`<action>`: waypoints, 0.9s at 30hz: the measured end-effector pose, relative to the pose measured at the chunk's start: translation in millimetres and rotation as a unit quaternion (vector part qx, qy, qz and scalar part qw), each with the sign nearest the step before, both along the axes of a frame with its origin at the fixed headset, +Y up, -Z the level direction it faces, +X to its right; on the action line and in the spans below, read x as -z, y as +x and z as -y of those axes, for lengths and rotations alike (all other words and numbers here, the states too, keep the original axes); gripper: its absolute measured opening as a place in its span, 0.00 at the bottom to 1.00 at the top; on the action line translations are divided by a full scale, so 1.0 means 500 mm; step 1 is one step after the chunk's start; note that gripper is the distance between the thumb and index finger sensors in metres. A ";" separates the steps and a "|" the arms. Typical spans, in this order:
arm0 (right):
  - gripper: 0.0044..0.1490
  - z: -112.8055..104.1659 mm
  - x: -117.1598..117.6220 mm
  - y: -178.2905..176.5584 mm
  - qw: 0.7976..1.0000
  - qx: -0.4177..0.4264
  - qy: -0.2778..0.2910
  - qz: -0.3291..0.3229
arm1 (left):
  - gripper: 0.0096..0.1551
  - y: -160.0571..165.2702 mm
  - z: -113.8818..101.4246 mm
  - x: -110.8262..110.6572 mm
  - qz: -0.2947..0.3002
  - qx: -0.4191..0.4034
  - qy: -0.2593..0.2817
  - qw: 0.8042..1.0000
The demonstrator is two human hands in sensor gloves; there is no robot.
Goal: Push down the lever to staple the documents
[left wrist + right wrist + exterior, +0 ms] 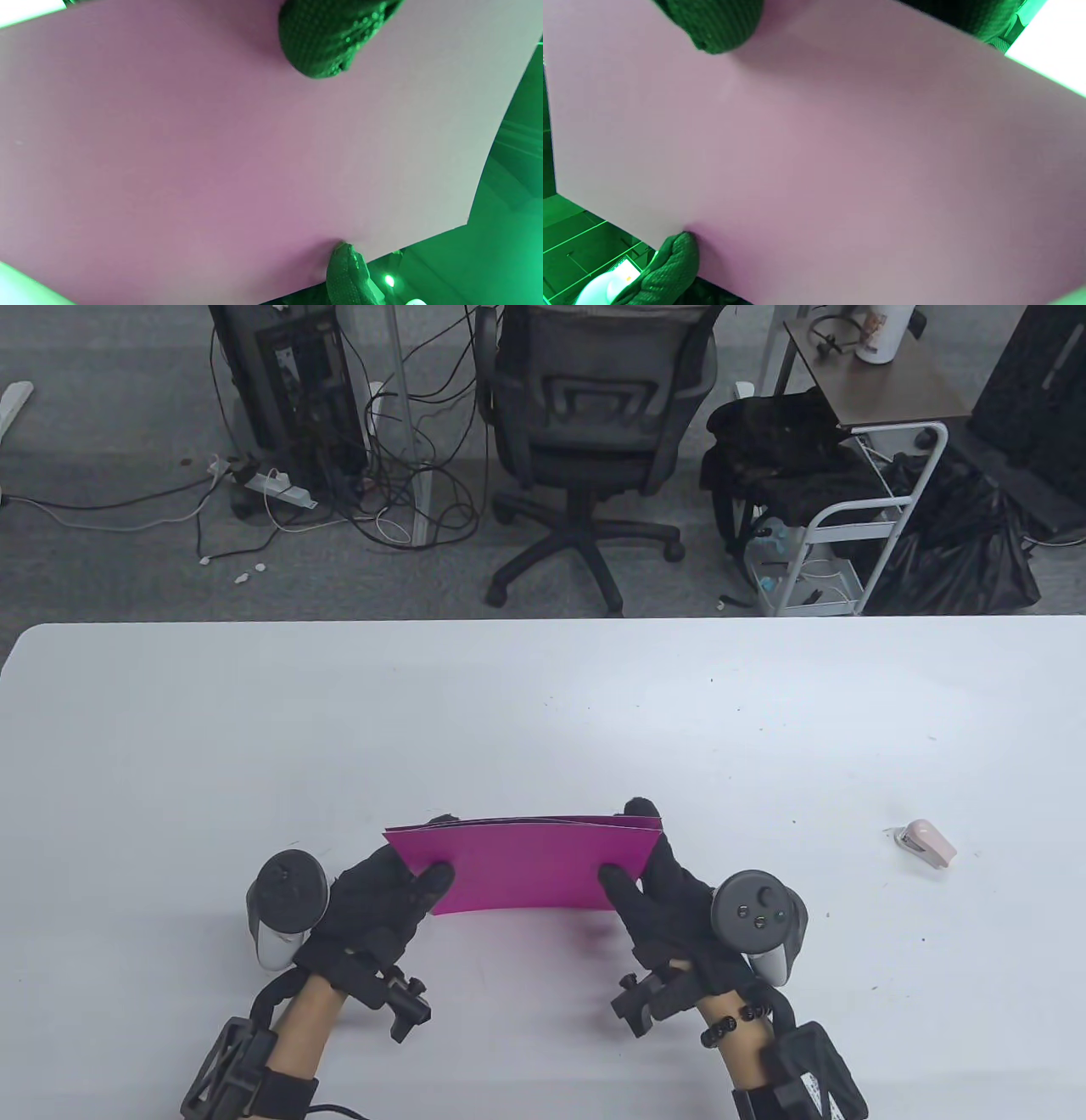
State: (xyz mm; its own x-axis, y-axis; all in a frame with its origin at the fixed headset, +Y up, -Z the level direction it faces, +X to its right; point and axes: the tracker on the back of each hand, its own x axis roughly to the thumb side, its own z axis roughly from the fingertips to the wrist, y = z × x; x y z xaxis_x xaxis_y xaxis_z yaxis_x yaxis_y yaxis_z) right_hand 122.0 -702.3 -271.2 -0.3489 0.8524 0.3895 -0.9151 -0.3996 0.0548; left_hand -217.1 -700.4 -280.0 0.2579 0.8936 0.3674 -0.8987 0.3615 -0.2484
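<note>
**Both hands hold the pink sheets up; stapler sits off to the right**

Left hand (386,899) grips the left end of the pink sheets (526,865), thumb pressed on the near face, fingers wrapped round the back. Right hand (670,912) does the same at the right end, thumb on the front, fingertips showing over the top edge. The sheets are held between the two hands just above the table (543,712), near its front edge, roughly upright w/ the top edge bowed a bit. At least two layers show along the top edge.

Left wrist view: paper (237,161) fills nearly the whole frame, one fingertip at the top, another at the bottom edge. Right wrist view: same story, paper (840,169) across the frame, fingertips top left and bottom left. Both views have a green cast.

Stapler (926,842), small and pale pink, lies on the table well to the right of the right hand, apart from the sheets, nobody touching it.

Beyond the table: office chair (594,432), a tangle of cables and a power strip (280,487) on grey floor, a white cart (857,534) w/ dark bags beside it.
</note>
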 end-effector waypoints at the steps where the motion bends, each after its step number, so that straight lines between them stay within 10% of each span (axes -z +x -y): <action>1: 0.49 0.000 0.000 -0.002 1.000 0.001 0.000 0.002 | 0.24 0.001 0.000 -0.001 -0.015 -0.006 0.002 1.000; 27: 0.39 0.018 0.017 0.021 0.999 -0.019 -0.030 0.010 | 0.23 -0.018 0.016 0.012 -0.005 -0.013 -0.028 1.000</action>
State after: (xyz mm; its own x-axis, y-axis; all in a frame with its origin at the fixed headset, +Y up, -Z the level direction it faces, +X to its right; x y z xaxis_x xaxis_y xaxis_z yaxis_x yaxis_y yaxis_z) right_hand 132.7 -711.1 -279.8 -0.3879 0.8602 0.3310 -0.9007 -0.4300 0.0618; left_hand -226.0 -708.3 -286.1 0.2377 0.9189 0.3149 -0.9100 0.3241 -0.2586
